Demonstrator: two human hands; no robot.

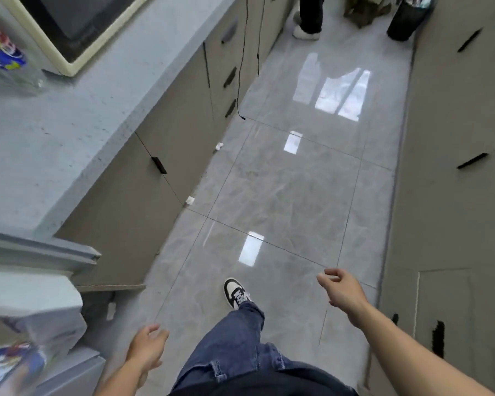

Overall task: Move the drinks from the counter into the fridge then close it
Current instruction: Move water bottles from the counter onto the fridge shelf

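Speckled grey tabletop over taupe cabinets with black handles; glossy grey marbled floor; cream-framed appliance with a dark front; blue-labelled clear bottle; blue jeans; black-and-white sneaker

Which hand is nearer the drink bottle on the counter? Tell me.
Left. The left hand hangs low beside the counter's end, below the bottle standing by the microwave. The right hand is out over the floor, farther across the aisle from it.
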